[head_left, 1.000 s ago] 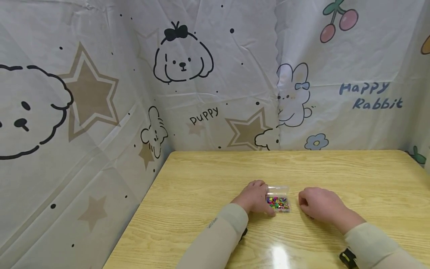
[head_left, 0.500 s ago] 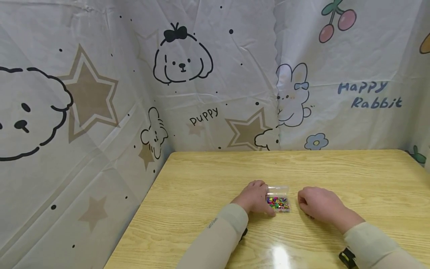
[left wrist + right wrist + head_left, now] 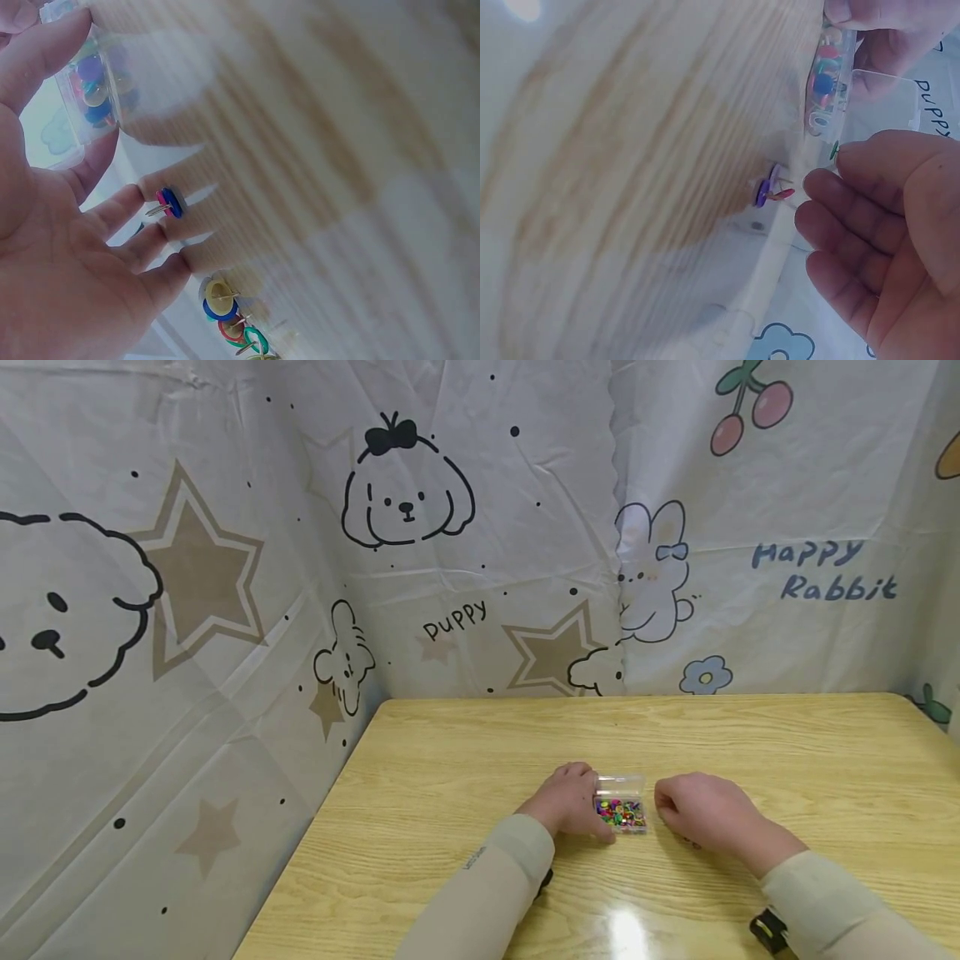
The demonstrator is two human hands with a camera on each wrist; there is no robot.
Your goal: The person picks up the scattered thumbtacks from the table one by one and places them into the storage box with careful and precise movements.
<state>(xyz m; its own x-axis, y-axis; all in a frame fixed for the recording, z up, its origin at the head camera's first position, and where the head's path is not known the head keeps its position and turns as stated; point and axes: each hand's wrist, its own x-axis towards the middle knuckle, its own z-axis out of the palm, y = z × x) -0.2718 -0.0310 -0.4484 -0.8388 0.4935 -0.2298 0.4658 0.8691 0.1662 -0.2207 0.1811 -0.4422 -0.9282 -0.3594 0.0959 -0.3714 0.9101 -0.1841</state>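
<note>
A small clear plastic box (image 3: 621, 828) with its lid (image 3: 621, 784) tipped back stands on the table, full of colourful thumbtacks (image 3: 619, 812). My left hand (image 3: 576, 799) grips its left side, with thumb in front and fingers behind. In the left wrist view, the thumb and index finger of that hand (image 3: 82, 225) bracket the box (image 3: 88, 90). Just right of the box is my right hand (image 3: 708, 810), fingers curled. In the right wrist view a green thumbtack (image 3: 835, 150) shows at the tip of its pinched thumb and index finger.
Loose purple and red thumbtacks (image 3: 763, 193) lie on the table beside my right fingers. By my left fingers are a blue and a red tack (image 3: 172, 202) and several more tacks (image 3: 221, 298). Printed cloth walls (image 3: 450, 577) border the wooden table (image 3: 450, 743).
My right hand has moved slightly left, nearer the box. The left hand and the box stay where they were.
</note>
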